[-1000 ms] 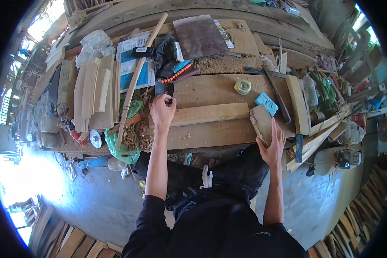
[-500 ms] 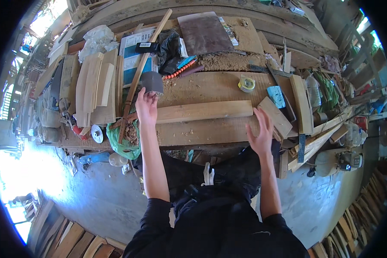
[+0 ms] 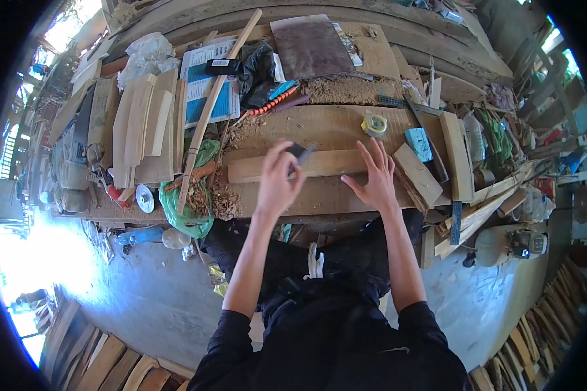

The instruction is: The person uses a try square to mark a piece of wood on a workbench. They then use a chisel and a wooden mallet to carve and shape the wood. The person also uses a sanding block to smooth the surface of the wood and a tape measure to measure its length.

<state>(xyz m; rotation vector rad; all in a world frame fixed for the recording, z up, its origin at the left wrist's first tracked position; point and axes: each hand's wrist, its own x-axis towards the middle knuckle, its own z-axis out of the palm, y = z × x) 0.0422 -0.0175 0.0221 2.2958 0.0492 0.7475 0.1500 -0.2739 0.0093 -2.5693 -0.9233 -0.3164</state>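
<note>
A pale strip of wood (image 3: 332, 164) lies across the bench in front of me. Over its left half is my left hand (image 3: 280, 179), closed on a dark grey piece of sandpaper (image 3: 298, 152); motion blurs both a little. I cannot tell whether the sandpaper touches the wood. My right hand (image 3: 376, 177) is at the strip's right end, fingers spread and thumb apart, with nothing gripped. It covers that end of the strip.
Beyond my right hand sit a tape measure (image 3: 374, 124), a light-blue block (image 3: 419, 144) and a short board (image 3: 418, 174). To the left are wood shavings (image 3: 223, 195), a green plastic bag (image 3: 188, 218) and stacked boards (image 3: 132, 127). A brown sheet (image 3: 311, 47) lies at the back.
My left hand has taken the sandpaper from the left side and brought it right, over the wood strip. My right hand has shifted slightly left onto the strip's end.
</note>
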